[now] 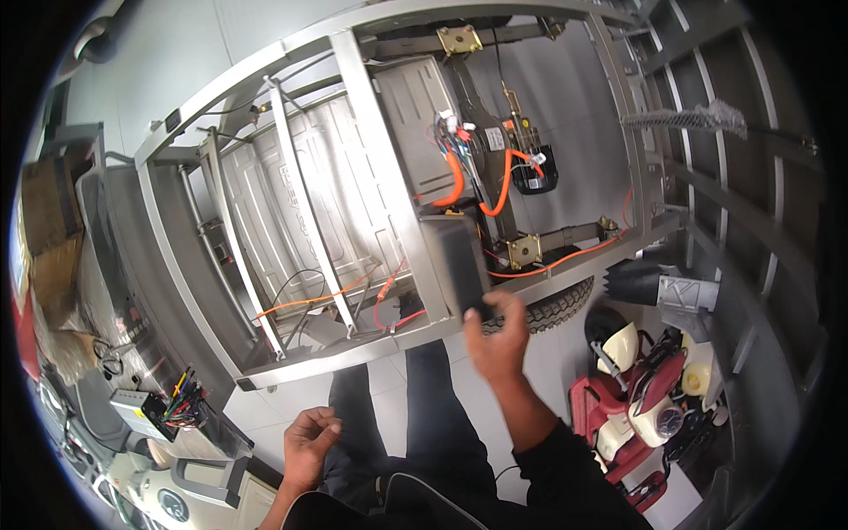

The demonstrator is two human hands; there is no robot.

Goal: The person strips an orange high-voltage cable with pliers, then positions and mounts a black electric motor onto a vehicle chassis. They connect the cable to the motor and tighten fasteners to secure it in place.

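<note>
My right hand (499, 340) reaches to the near rail of a grey metal vehicle frame (380, 159). Its thumb and fingers close on the lower end of a black rectangular slab (458, 261), which is blurred and lies over the frame's crossbar. Lower down and to the left, my left hand (309, 442) hangs apart from the frame. Its fingers are curled in against the thumb, and whatever might be inside is hidden. Beyond the slab, orange cables (497, 190) run to a black motor (535, 172), beside a bundle of loose wires with connectors (459, 132).
Thin braces (305, 203) cross the frame over a ribbed metal panel (331, 168). A tyre (561, 305) sits under the near rail. Red and cream vehicle parts (632, 397) stand at right, near a metal rack (760, 203). At left are cardboard boxes (53, 208) and a silver box (141, 411).
</note>
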